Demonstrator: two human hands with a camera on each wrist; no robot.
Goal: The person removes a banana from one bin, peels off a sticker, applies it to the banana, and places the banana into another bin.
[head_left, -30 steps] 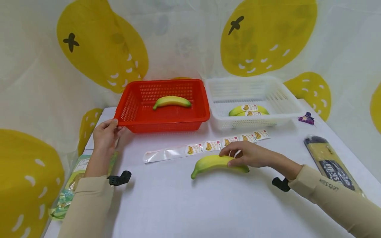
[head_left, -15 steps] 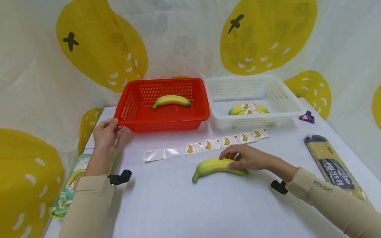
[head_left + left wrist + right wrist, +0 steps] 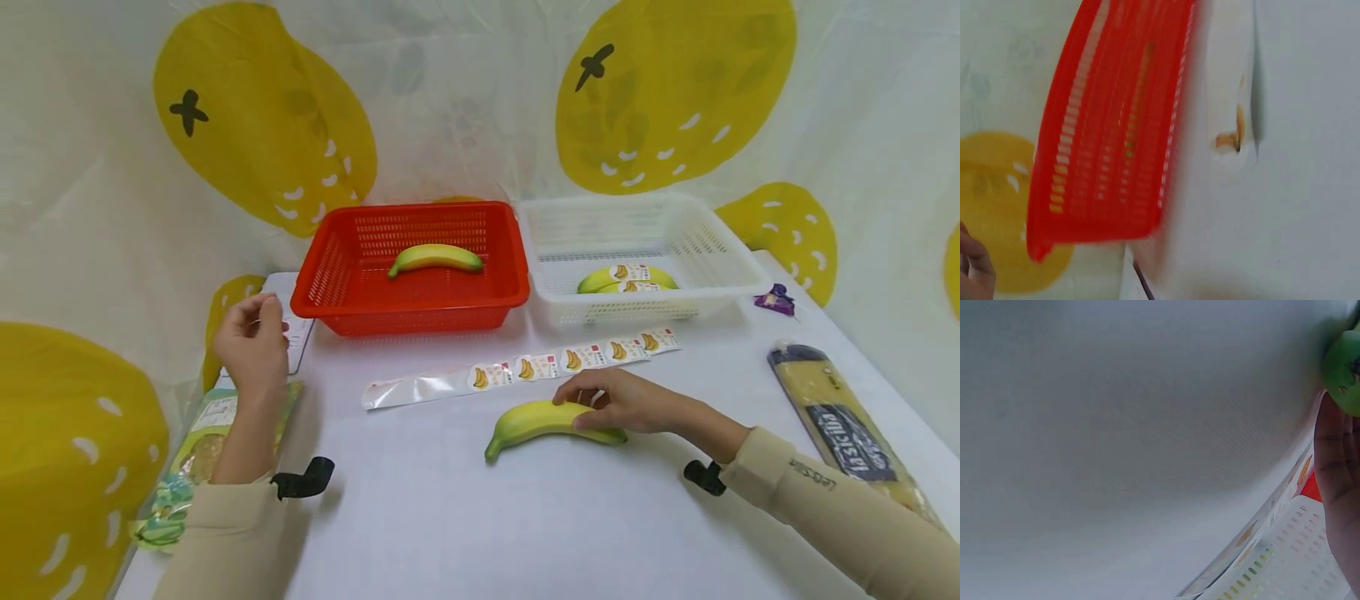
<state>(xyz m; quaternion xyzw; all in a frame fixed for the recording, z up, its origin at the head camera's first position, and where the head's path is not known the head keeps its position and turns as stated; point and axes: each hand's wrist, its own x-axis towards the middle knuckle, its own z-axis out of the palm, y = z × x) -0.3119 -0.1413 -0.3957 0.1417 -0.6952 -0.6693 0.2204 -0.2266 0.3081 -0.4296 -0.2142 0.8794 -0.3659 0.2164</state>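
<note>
Head view: right hand (image 3: 626, 404) on the white table (image 3: 465, 517), fingers curled over the fat end of a smooth, curved banana (image 3: 543, 419), yellow with green tips, lying flat near the middle of the table. Just behind it, a long shiny strip of banana stickers (image 3: 525, 367), flat and thin. Left hand (image 3: 251, 342) up in the air near the left corner of the red basket (image 3: 408, 275), not touching it, fingers loosely bent, holding nothing. Red basket made of hard plastic with little holes, one bare banana (image 3: 435, 257) inside. Beside it a white basket (image 3: 637, 250) of the same holey plastic, with stickered bananas (image 3: 626, 279) in it. Right wrist view: only the green banana tip (image 3: 1344, 372) against the palm, plus soft white cloth. Left wrist view: blurry red basket wall (image 3: 1116, 125).
</note>
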